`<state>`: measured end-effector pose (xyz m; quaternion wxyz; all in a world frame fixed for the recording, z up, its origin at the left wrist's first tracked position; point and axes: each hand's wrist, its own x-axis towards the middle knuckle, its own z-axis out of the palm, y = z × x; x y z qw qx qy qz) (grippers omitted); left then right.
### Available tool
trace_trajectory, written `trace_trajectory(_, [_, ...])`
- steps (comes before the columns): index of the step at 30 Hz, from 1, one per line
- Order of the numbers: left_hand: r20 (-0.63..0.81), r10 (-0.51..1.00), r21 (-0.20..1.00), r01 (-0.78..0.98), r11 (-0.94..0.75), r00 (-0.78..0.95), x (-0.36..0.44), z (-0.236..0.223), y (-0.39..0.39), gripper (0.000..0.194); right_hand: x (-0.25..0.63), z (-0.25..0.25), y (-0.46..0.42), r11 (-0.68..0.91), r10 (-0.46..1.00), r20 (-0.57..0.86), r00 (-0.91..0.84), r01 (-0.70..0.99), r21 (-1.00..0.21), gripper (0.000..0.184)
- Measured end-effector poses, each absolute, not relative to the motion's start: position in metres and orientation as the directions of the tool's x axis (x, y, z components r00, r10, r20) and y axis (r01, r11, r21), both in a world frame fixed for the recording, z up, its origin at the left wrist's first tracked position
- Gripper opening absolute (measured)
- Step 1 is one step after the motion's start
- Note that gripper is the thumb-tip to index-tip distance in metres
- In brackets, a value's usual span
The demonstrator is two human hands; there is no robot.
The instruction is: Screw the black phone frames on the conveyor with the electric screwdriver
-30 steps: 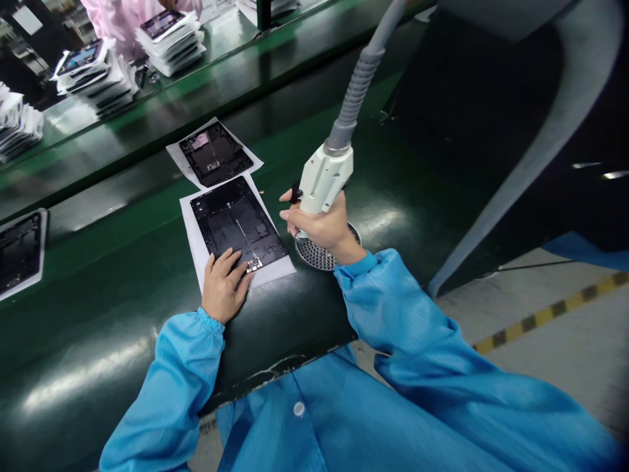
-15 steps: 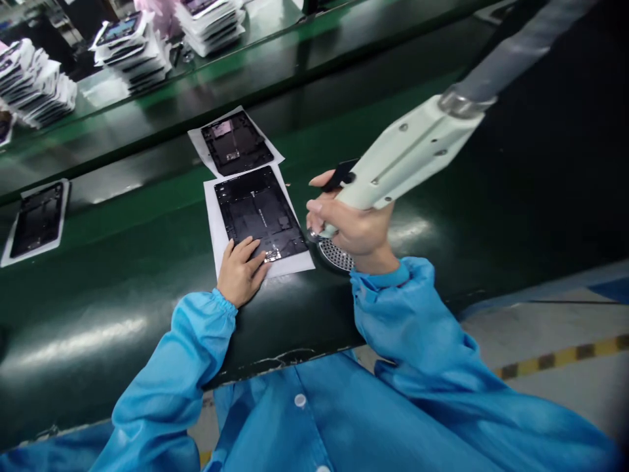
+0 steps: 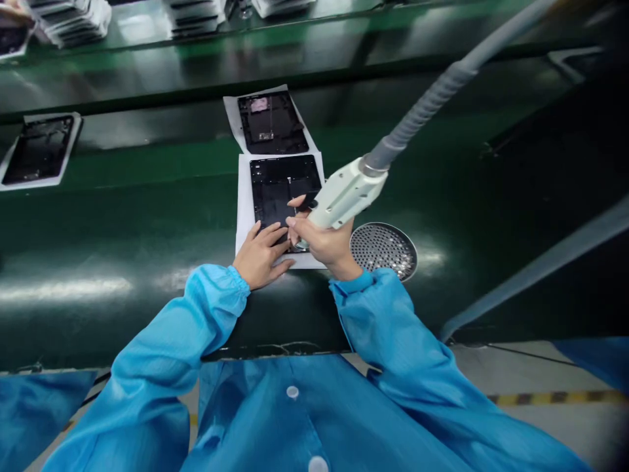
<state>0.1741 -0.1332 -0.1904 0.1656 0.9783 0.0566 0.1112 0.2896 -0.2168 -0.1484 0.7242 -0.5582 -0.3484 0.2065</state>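
Observation:
My right hand [image 3: 331, 248] is wrapped round a pale electric screwdriver [image 3: 348, 191], with a dark lever near its fingers. Its lower end is over the bottom edge of a black tablet housing [image 3: 270, 177]; the tip itself is hidden by my fingers. The housing lies on a white sheet [image 3: 244, 203] on the green bench. My left hand [image 3: 263, 257] rests with fingers apart on the housing's lower left part, close to the tool. To the right of my right hand sits a round perforated tray [image 3: 381, 248] with small shiny pieces at its right side.
A second tablet housing [image 3: 285, 121] lies on paper just beyond. Another housing [image 3: 42, 147] is at the far left. Stacks of housings and sheets [image 3: 73, 19] stand on the raised shelf behind. A grey corrugated hose [image 3: 427, 98] runs from the screwdriver to the upper right.
My right hand has moved the screwdriver left, from above the perforated tray to the housing's bottom edge. The tray is now uncovered. My left hand stays on the housing; the camera view has shifted.

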Motion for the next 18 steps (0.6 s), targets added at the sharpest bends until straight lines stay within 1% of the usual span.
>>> trace_trajectory(8, [0.187,0.123,0.34,0.053,-0.939,0.975,0.1749,-0.1881,-0.1346,0.037,0.2885,-0.1521,-0.2227,0.23,0.72,0.323,0.614,0.227,-0.946,0.019])
trace_trajectory(13, [0.178,0.123,0.331,0.058,-0.942,0.976,0.1761,-0.1871,-0.1359,0.038,0.2885,-0.1518,-0.2244,0.242,0.727,0.339,0.598,0.239,-0.94,0.018])
trace_trajectory(18, [0.175,0.128,0.34,0.062,-0.938,0.976,0.1767,-0.187,-0.136,0.037,0.2897,-0.152,-0.2257,0.247,0.744,0.34,0.575,0.237,-0.94,0.021])
